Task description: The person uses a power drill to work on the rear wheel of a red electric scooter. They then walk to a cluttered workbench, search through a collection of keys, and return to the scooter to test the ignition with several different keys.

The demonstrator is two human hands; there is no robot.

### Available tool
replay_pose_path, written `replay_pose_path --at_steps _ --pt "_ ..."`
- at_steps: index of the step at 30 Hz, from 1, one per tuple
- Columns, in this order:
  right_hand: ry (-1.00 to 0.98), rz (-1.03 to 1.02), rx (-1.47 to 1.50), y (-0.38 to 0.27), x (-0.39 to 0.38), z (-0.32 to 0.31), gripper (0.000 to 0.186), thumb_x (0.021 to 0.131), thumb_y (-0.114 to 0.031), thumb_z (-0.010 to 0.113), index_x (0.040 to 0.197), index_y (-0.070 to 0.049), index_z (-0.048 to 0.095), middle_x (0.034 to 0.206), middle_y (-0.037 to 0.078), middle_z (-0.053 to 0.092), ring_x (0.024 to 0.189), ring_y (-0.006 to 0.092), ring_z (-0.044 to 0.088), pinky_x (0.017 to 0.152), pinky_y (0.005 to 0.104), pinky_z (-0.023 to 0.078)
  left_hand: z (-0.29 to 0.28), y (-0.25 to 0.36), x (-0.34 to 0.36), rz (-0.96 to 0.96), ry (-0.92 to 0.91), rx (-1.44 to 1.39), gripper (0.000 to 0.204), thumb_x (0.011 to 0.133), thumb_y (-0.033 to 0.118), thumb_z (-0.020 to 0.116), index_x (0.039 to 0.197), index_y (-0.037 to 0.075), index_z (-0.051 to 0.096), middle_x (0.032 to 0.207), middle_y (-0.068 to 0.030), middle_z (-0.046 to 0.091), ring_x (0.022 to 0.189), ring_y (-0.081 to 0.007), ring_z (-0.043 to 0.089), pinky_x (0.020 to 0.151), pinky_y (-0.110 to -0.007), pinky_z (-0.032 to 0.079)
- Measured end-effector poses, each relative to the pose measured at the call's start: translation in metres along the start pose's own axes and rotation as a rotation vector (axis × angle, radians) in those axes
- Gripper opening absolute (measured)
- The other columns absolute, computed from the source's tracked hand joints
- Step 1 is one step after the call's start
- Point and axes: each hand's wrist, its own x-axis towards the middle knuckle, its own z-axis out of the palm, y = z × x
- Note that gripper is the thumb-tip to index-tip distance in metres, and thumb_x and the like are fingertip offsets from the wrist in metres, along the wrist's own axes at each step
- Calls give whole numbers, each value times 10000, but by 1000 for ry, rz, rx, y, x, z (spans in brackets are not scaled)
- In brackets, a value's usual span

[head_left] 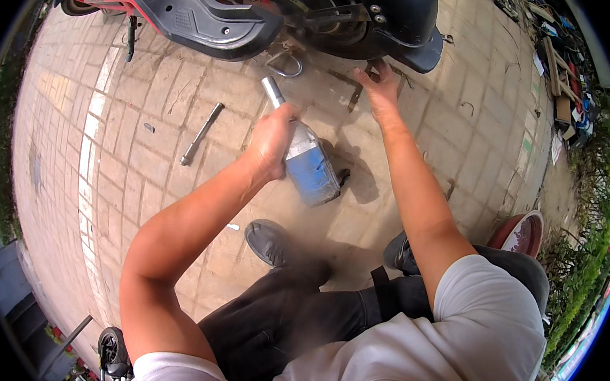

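My left hand (pixel 277 133) is wrapped round a silver-and-blue bottle-shaped object (pixel 309 168), with a silver tube (pixel 271 89) at its top and a dark piece at its lower right. My right hand (pixel 379 88) is raised with fingers apart at the underside of the black rear fender (pixel 406 17) of a vehicle; I cannot tell whether it touches it. A curved metal loop (pixel 297 66) lies below the vehicle's red-and-grey footboard (pixel 211 25). A metal bar tool (pixel 202 132) lies on the pavers left of my left hand.
My shoes (pixel 265 242) rest on the paving (pixel 142 158). A round maroon basin (pixel 507 234) sits at my right. A pile of parts and scraps (pixel 565 98) lines the right edge beside plants. A small wheeled vehicle (pixel 112 352) stands at the lower left.
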Motion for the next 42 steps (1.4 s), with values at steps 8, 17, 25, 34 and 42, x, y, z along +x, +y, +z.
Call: replay_pose_path --at_steps 8,17,25,34,42 --pt "-241 290 184 2 -25 54 285 877 -243 596 974 25 600 836 73 630 680 135 575 608 268 485 -12 12 30 16 1 -234 222 837 253 494 894 38 488 774 -108 551 699 -244 560 688 -405 487" --pt "-273 567 500 -13 48 101 127 893 -177 519 822 -71 527 639 57 534 484 162 470 429 319 380 -1 -8 20 51 -66 -100 276 867 292 536 952 30 520 826 -93 577 773 -216 550 765 -348 432" --pt "-232 703 826 -9 49 109 93 875 -64 499 786 -39 489 583 72 441 456 165 394 432 328 354 -3 -6 18 49 -21 -56 281 849 300 566 947 38 534 800 -78 560 738 -198 529 735 -333 415" --pt "-131 568 698 -15 42 112 101 809 -39 584 741 -24 512 583 88 489 439 170 421 416 300 358 -4 -9 21 79 -42 -85 283 857 302 561 942 34 537 796 -68 555 740 -184 526 725 -324 414" --pt "-171 541 617 -8 43 113 111 836 -100 568 754 -38 528 582 71 497 445 166 443 440 308 395 -3 -9 21 78 -42 -95 272 863 295 553 942 36 537 802 -70 560 738 -188 531 727 -324 420"
